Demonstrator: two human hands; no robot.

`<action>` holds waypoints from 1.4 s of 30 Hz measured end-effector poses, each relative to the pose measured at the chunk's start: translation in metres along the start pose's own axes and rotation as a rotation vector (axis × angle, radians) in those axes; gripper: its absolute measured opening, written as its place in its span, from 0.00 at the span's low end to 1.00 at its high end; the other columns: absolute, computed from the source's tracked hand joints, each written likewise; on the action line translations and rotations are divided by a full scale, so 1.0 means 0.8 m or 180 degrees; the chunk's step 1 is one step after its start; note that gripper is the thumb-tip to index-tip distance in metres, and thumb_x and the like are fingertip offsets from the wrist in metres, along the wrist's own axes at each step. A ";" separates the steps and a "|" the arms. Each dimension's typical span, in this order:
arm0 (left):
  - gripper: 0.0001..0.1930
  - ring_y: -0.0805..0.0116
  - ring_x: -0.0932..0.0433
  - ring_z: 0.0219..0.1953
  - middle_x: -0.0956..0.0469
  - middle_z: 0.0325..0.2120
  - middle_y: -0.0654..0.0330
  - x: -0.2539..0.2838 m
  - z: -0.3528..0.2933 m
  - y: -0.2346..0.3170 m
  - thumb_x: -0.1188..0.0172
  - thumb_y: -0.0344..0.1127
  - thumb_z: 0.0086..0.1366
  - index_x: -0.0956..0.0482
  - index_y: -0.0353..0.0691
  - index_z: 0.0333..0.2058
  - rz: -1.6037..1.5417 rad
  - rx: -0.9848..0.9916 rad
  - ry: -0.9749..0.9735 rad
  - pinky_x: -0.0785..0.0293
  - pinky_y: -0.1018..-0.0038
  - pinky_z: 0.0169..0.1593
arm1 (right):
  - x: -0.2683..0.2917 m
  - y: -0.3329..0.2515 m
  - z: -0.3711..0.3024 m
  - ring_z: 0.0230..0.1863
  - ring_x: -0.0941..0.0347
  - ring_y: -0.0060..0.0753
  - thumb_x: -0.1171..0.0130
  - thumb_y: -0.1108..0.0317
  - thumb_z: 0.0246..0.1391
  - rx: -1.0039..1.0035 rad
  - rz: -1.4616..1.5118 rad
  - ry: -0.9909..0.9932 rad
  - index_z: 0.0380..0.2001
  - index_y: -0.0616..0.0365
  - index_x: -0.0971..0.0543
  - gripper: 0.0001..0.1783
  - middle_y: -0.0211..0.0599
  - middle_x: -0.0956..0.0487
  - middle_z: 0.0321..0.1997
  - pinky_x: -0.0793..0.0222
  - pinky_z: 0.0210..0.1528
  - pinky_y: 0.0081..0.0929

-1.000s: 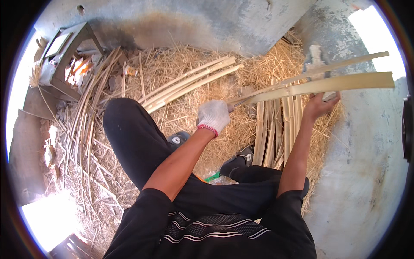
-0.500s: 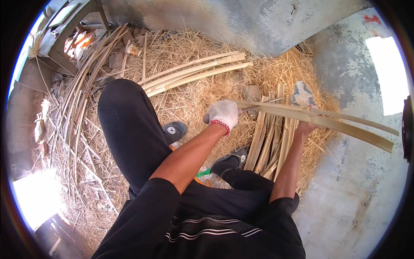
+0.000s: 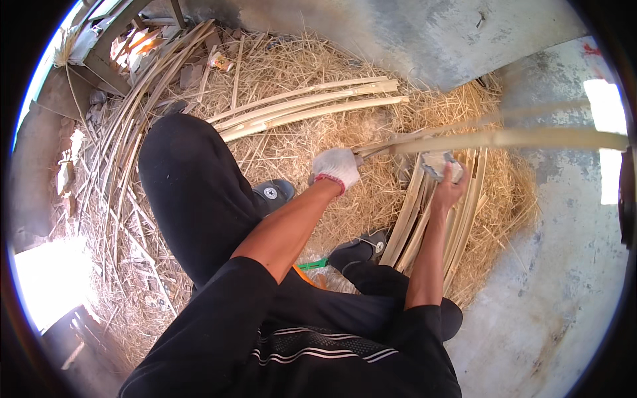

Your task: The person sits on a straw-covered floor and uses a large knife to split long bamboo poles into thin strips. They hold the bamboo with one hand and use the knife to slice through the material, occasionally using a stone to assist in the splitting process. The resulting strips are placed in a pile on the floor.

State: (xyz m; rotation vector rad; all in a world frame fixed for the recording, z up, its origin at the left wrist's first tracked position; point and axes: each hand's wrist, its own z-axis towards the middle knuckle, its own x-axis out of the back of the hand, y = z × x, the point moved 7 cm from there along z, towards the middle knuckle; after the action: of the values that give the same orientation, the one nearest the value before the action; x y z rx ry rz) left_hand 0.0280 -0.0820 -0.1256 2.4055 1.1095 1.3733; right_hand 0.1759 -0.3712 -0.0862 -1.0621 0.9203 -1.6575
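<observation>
My left hand (image 3: 336, 169), in a white knit glove with a red cuff, is closed around a knife; its handle end pokes out and its blade is hard to make out now. A long pale split bamboo strip (image 3: 494, 139) reaches from beside that fist to the far right, blurred, with a thinner strip above it. My bare right hand (image 3: 451, 190) sits just below the strip, its fingers curled on a worn grey-white pad (image 3: 438, 164). Under my right forearm lies a bundle of bamboo strips (image 3: 405, 229).
More split strips (image 3: 312, 103) lie on straw-like shavings (image 3: 345, 212) ahead. Long thin strips (image 3: 142, 109) curve along the left. A grey sheet wall (image 3: 411, 40) stands beyond, with grey flooring (image 3: 531, 285) at right. A green-handled object (image 3: 313, 264) lies between my feet.
My right hand has come off the bamboo and moved slightly left and down with the pad. The strips have swung upward at their right ends, and the knife blade no longer shows clearly.
</observation>
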 end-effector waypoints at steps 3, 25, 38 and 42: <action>0.14 0.52 0.16 0.33 0.16 0.31 0.50 0.015 0.025 -0.001 0.46 0.44 0.66 0.15 0.46 0.42 -0.0352 -0.0144 0.0308 0.20 0.58 0.38 | 0.030 -0.045 0.028 0.52 0.25 0.43 0.41 0.67 0.64 0.0149 0.0557 0.0465 0.57 0.61 0.34 0.23 0.51 0.28 0.55 0.18 0.50 0.32; 0.17 0.48 0.16 0.38 0.17 0.35 0.45 -0.021 0.052 -0.058 0.48 0.47 0.67 0.15 0.44 0.41 -0.0745 0.0269 0.0160 0.20 0.55 0.42 | -0.103 -0.075 0.039 0.48 0.23 0.42 0.39 0.61 0.64 0.0123 0.0368 0.0510 0.59 0.59 0.34 0.26 0.54 0.27 0.54 0.17 0.42 0.34; 0.16 0.48 0.17 0.46 0.17 0.43 0.49 -0.082 0.091 -0.077 0.47 0.47 0.65 0.16 0.56 0.47 -0.0145 0.0091 0.0006 0.20 0.55 0.47 | -0.047 0.018 -0.024 0.68 0.40 0.54 0.62 0.34 0.63 -0.1971 -0.0802 -0.1078 0.73 0.54 0.47 0.46 0.56 0.35 0.67 0.47 0.69 0.48; 0.25 0.54 0.18 0.51 0.17 0.48 0.51 -0.059 0.062 -0.047 0.40 0.56 0.61 0.16 0.46 0.50 0.0042 0.0158 -0.0169 0.22 0.60 0.53 | 0.018 -0.268 0.087 0.74 0.46 0.55 0.75 0.24 0.62 0.0263 0.0167 -0.0138 0.74 0.51 0.50 0.51 0.58 0.39 0.72 0.56 0.76 0.51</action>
State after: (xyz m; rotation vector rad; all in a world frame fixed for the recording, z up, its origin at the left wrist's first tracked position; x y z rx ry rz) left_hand 0.0332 -0.0761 -0.2031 2.4730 1.1294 1.2927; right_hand 0.1726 -0.3307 0.1363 -1.0059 0.8376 -1.6094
